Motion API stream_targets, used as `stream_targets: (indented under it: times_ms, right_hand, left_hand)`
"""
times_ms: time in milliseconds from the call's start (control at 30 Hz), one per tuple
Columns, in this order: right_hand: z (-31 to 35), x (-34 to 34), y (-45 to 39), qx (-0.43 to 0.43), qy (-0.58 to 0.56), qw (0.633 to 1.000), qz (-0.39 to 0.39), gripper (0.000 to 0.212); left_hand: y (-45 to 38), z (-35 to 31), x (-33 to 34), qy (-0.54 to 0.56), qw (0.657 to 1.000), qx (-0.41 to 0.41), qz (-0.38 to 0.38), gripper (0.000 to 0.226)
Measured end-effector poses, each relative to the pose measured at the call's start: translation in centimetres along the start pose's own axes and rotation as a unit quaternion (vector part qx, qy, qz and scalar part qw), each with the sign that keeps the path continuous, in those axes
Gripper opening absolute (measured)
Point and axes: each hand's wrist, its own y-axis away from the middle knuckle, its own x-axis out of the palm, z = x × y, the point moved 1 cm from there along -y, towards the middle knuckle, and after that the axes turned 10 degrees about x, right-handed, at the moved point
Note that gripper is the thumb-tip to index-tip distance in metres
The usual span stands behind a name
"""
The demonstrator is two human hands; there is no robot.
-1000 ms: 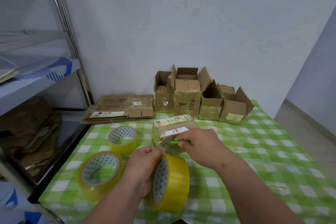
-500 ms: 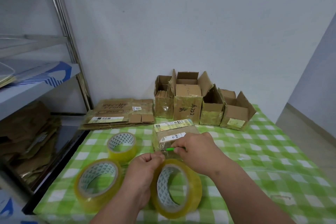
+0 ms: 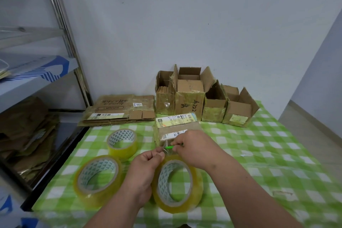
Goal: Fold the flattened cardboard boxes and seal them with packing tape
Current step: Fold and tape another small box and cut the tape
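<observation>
A small folded cardboard box [image 3: 177, 126] with white labels stands on the green checked tablecloth [image 3: 259, 153]. In front of it my left hand [image 3: 146, 168] grips a yellow tape roll [image 3: 177, 185] held on edge, its fingers pinching the clear tape strip that runs to the box. My right hand [image 3: 194, 146] holds a small green cutter [image 3: 169, 147] against that strip, just above the roll. A stack of flattened cardboard boxes [image 3: 118, 110] lies at the back left.
Two more tape rolls lie flat, one near roll [image 3: 98, 177] and one farther roll [image 3: 123, 141], left of my hands. Several folded open-topped boxes [image 3: 203, 102] line the wall. A metal shelf unit [image 3: 37, 79] with cardboard stands at the left.
The tape roll in my left hand has turned so that its open core faces me. My right hand with the green cutter has stayed at the tape strip by the box.
</observation>
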Motion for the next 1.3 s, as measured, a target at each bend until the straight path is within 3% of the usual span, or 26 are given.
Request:
stream_targets:
  times_ms: [267, 533, 633, 767, 867, 967, 1133, 1233, 1300]
  right_hand:
    - [0.2, 0.0, -0.3, 0.008, 0.032, 0.999, 0.001, 0.02]
    - [-4.2, 0.0, 0.0, 0.106, 0.072, 0.992, 0.017, 0.022]
    - [-5.5, 1.4, 0.3, 0.16, 0.017, 0.987, 0.031, 0.034]
    - [-6.2, 3.6, 1.0, 0.191, 0.048, 0.98, 0.014, 0.039]
    - [-5.4, 4.2, 1.6, 0.199, -0.125, 0.971, -0.035, 0.012]
    - [-3.8, 4.4, 2.0, 0.217, -0.343, 0.914, 0.015, 0.023]
    - [-1.8, 4.2, 1.5, 0.212, -0.473, 0.844, 0.14, 0.015]
    - [-1.4, 4.2, 1.0, 0.205, -0.511, 0.82, 0.155, 0.008]
    - [-1.2, 4.1, 0.8, 0.202, -0.533, 0.808, 0.148, 0.009]
  left_hand:
    - [-0.2, 0.2, 0.0, 0.015, 1.0, -0.014, 0.011, 0.01]
    - [0.0, -0.1, -0.4, 0.048, 0.998, -0.032, 0.018, 0.018]
    - [0.1, -0.4, -0.5, 0.062, 0.997, -0.035, 0.027, 0.019]
    - [0.3, -0.7, -0.7, 0.075, 0.996, -0.038, 0.036, 0.029]
    - [0.3, -0.7, -0.8, 0.072, 0.996, -0.043, 0.042, 0.023]
    - [0.1, -0.5, -0.8, 0.074, 0.995, -0.054, 0.044, 0.021]
    - [-0.1, -0.7, -0.8, 0.092, 0.992, -0.061, 0.068, 0.033]
    - [-0.1, -0.8, -0.8, 0.093, 0.991, -0.059, 0.082, 0.045]
    - [-0.1, -0.9, -0.8, 0.086, 0.991, -0.059, 0.079, 0.04]
